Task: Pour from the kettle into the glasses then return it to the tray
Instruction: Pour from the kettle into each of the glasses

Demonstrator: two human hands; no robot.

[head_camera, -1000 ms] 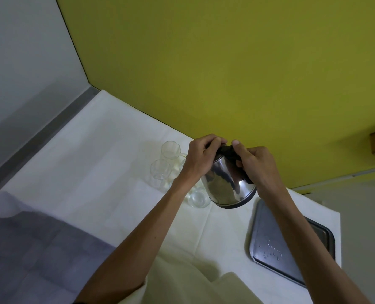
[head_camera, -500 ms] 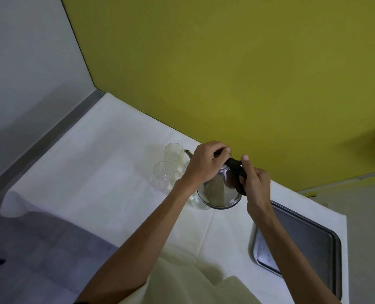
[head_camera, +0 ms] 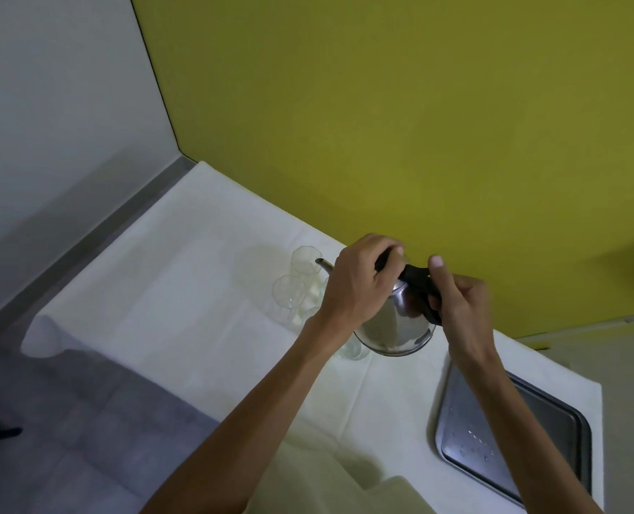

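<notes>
A shiny steel kettle (head_camera: 397, 328) with a black handle hangs tilted to the left above the table, its thin spout over the clear glasses. My right hand (head_camera: 460, 309) grips the black handle from the right. My left hand (head_camera: 360, 283) is closed over the kettle's top and lid knob. A faceted glass (head_camera: 305, 262) stands farthest back, a second glass (head_camera: 289, 293) in front of it, and a third glass (head_camera: 352, 351) shows partly under the kettle and my left wrist. No stream of liquid can be made out. The metal tray (head_camera: 567, 428) lies at the lower right with nothing but droplets on it.
A white cloth (head_camera: 182, 291) covers the table, which ends at a yellow wall behind and a grey wall to the left. Grey floor lies at the lower left. A pale garment fills the bottom middle.
The kettle has moved left from beside the tray to over the glasses and tipped spout-down toward them. Both hands kept their hold on it.
</notes>
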